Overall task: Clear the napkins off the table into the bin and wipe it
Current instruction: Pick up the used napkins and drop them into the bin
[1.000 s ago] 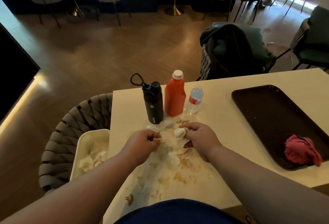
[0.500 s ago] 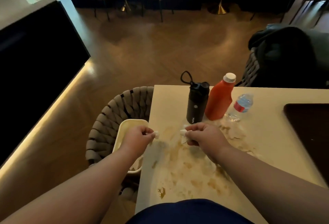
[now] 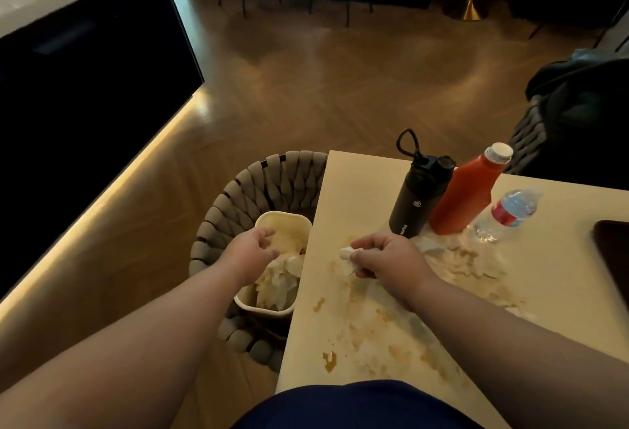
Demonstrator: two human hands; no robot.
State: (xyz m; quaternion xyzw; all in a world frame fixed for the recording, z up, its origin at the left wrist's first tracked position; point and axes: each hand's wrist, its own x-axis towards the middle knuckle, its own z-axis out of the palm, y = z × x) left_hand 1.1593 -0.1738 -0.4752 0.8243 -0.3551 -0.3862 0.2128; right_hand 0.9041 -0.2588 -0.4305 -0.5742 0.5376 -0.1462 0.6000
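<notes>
My left hand [image 3: 252,248] hovers over the cream bin [image 3: 285,221], fingers loosely spread and holding nothing. White crumpled napkins [image 3: 276,284] lie inside the bin below it. My right hand [image 3: 386,256] sits over the cream table [image 3: 357,176] near its left edge and grips a wadded white napkin [image 3: 347,254]. More soggy napkin pieces [image 3: 457,255] lie on the table to the right of that hand. Brown smears [image 3: 374,326] cover the tabletop in front of me.
A black flask [image 3: 417,202], a red bottle [image 3: 468,195] and a small water bottle [image 3: 509,212] stand behind the mess. A dark tray's corner [image 3: 612,248] shows at the right edge. The bin rests on a woven chair [image 3: 238,197]. A second chair with dark clothing [image 3: 578,115] stands beyond.
My left hand moved left off the table to above the bin and let go of its napkin piece. My right hand stayed on the table holding its wad. The view turned left.
</notes>
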